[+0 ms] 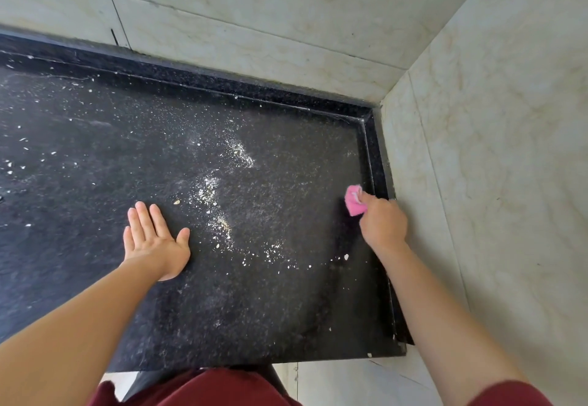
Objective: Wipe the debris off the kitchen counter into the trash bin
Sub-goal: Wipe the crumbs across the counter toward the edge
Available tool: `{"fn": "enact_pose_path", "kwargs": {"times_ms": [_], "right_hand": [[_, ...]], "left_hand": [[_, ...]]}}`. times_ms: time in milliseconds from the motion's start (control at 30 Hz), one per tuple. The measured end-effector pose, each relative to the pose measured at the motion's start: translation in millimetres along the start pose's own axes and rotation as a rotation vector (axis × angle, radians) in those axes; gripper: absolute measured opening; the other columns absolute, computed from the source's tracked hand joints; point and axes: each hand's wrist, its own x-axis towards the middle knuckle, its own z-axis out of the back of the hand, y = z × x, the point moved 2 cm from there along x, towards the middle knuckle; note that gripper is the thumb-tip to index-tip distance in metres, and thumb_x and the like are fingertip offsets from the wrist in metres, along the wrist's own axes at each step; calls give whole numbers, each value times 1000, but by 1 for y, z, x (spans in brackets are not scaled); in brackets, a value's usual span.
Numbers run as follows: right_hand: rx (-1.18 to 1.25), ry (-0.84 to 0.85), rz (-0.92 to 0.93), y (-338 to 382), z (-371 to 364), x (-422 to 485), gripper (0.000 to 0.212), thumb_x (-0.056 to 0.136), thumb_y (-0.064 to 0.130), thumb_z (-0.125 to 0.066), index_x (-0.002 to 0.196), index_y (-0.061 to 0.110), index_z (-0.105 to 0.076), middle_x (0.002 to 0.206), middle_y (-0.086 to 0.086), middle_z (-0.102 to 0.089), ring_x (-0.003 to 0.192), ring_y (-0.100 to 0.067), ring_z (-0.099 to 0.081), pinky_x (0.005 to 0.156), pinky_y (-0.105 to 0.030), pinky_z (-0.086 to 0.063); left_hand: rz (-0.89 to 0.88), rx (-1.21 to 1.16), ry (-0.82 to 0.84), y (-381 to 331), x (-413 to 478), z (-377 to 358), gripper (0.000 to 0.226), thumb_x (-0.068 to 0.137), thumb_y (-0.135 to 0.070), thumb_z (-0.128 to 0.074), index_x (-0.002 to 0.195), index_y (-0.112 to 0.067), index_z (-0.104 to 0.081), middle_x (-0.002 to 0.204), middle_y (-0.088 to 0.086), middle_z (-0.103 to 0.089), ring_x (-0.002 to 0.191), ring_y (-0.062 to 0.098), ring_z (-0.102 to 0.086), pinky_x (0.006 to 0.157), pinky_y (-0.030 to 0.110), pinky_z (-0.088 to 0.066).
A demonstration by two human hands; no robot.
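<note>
Nearest, a dark red garment [203, 388] fills the bottom edge, with a matching sleeve [509, 394] on the right arm. Just beyond it the front edge of the black speckled stone counter [95, 278] begins. On that surface the left hand [157, 241] lies flat and released, palm down, fingers spread and pointing away, grasping nothing. To its right a curved trail of pale crumbs and powdery debris [219, 211] runs from near the thumb out toward the middle of the counter, with looser flecks scattered far left. Across the trail, the right hand [383, 222] is clenched around a pink cloth [353, 200], pressing it to the counter just beside the raised black lip [378, 163] along the right side. Farther back, cream marbled wall tiles [286, 23] meet in the corner. No bin shows.
</note>
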Motion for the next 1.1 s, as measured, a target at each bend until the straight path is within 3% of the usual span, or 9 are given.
{"fn": "enact_pose_path", "kwargs": {"times_ms": [100, 233, 433, 600, 700, 800, 867, 967, 1100], "right_hand": [[-157, 26, 39, -13, -10, -1, 34, 94, 4, -45, 124, 14, -58, 103, -9, -67, 100, -26, -56, 77, -34, -46], [-164, 96, 29, -14, -27, -32, 22, 95, 11, -50, 114, 8, -61, 101, -9, -67, 98, -23, -57, 78, -30, -47], [55, 262, -60, -33, -13, -52, 16, 86, 9, -52, 81, 13, -66, 67, -3, -55, 70, -25, -58, 54, -27, -43], [-91, 189, -50, -26, -14, -57, 35, 91, 12, -51, 125, 18, -58, 81, -4, -58, 75, -23, -55, 62, -29, -42], [50, 244, -133, -20, -27, -74, 30, 92, 16, -56, 121, 12, -62, 94, -7, -69, 90, -24, -66, 74, -29, -50], [219, 289, -94, -28, -23, -79, 31, 91, 15, -56, 121, 12, -65, 93, -7, -70, 83, -23, -65, 71, -28, -50], [90, 234, -90, -36, -19, -78, 40, 91, 14, -53, 131, 20, -58, 93, -6, -70, 75, -20, -59, 65, -27, -46], [-79, 273, -141, -31, -25, -91, 43, 91, 16, -52, 134, 19, -49, 100, -7, -68, 89, -24, -65, 70, -29, -48], [142, 275, -288, -3, -36, -115, 50, 88, 11, -51, 138, 15, -44, 104, -12, -68, 98, -31, -64, 78, -34, -49]], "left_hand": [[7, 4, -4, 1, 2, 0, 76, 97, -52, -10, 146, -6, 24, 152, 13, 35, 141, 27, 31, 118, 40, 11], [17, 3, 0, 1, 2, -1, 76, 97, -53, -11, 146, -7, 24, 152, 12, 35, 141, 26, 30, 118, 39, 11], [12, -5, -5, -1, 1, 0, 76, 97, -52, -13, 146, -6, 23, 153, 12, 34, 142, 27, 29, 118, 39, 11], [12, -10, 7, 0, 1, 0, 77, 97, -52, -13, 146, -7, 23, 152, 12, 34, 141, 26, 30, 118, 39, 12], [7, -17, 4, 0, 1, 0, 76, 97, -52, -14, 146, -7, 23, 152, 12, 34, 141, 26, 30, 117, 39, 12], [7, -20, -5, 0, 2, -1, 77, 97, -52, -14, 146, -7, 23, 152, 12, 34, 142, 26, 30, 117, 39, 13], [2, -27, -3, 0, 2, -1, 77, 97, -52, -14, 146, -6, 23, 152, 12, 34, 142, 26, 30, 118, 40, 12], [-5, -33, -9, 1, 2, -1, 77, 97, -52, -14, 146, -6, 23, 152, 13, 34, 142, 27, 29, 118, 40, 12], [-14, -38, -19, 2, 4, -3, 77, 97, -52, -14, 146, -6, 24, 153, 13, 33, 142, 28, 29, 117, 41, 12]]}}
